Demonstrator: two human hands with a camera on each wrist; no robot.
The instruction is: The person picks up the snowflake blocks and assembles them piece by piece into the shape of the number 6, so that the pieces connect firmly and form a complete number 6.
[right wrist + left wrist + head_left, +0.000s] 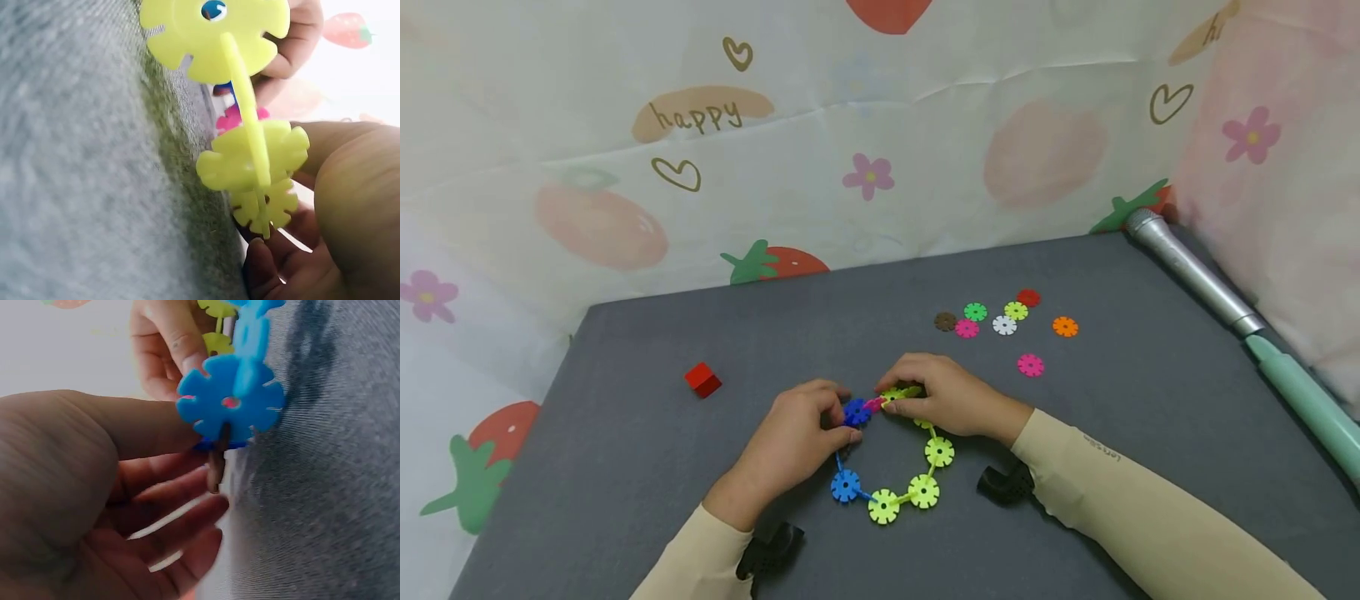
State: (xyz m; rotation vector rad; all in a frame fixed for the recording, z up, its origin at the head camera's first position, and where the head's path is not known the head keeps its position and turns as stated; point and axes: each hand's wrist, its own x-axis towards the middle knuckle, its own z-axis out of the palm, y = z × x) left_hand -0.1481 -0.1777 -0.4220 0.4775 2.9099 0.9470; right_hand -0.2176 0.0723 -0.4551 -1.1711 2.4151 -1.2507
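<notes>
A ring of slotted plastic snowflake discs lies between the two hands, with yellow-green discs (pixel 923 492) along the right and front and a blue disc (pixel 846 486) at the left. My left hand (pixel 790 429) pinches a dark blue disc (pixel 857 412) between thumb and fingers. Opposite it, my right hand (pixel 951 396) grips a yellow-green disc (pixel 892 397) at the ring's far side. Between these two sits a pink disc (pixel 873 404), partly hidden by the fingers. In the left wrist view, a brown disc (pixel 216 469) shows edge-on below a light blue disc (pixel 259 403).
Loose discs, among them an orange disc (pixel 1065 327) and a pink one (pixel 1031 365), lie farther back on the grey table (pixel 625 483). A red block (pixel 703 380) sits at left. A silver and green microphone (pixel 1195 271) lies along the right edge. Printed cloth (pixel 925 200) hangs behind.
</notes>
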